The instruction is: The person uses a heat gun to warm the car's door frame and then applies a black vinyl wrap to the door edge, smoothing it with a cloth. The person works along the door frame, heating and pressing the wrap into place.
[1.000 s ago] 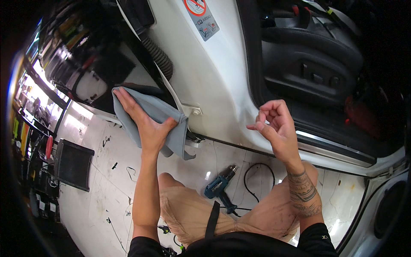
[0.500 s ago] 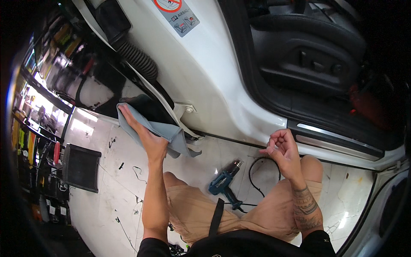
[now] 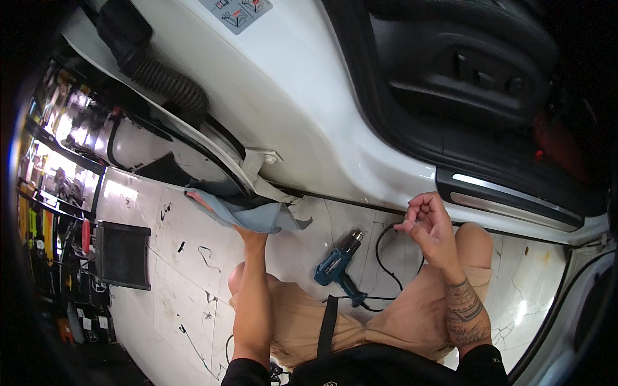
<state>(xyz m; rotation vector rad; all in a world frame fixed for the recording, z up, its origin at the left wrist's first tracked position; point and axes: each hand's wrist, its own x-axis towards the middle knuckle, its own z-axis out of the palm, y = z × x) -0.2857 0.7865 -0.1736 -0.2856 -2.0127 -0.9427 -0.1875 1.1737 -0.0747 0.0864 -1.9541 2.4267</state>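
**One cloth on the car's lower edge, one heat gun on the floor**

Far left: one dark mat (image 3: 122,254) on the white floor (image 3: 187,302). One black ribbed hose (image 3: 168,87) runs along the white car body (image 3: 309,122). Left hand (image 3: 222,215) mostly hidden under one grey-blue cloth (image 3: 261,215), pressing it against the body's lower edge; finger spread cannot tell. One blue heat gun (image 3: 336,265) lies on the floor between the knees, one black cord (image 3: 385,257) looping from it. Right hand (image 3: 430,225) held free near the sill, fingers curled narrow, holding nothing visible. One black seat (image 3: 476,71) upper right.
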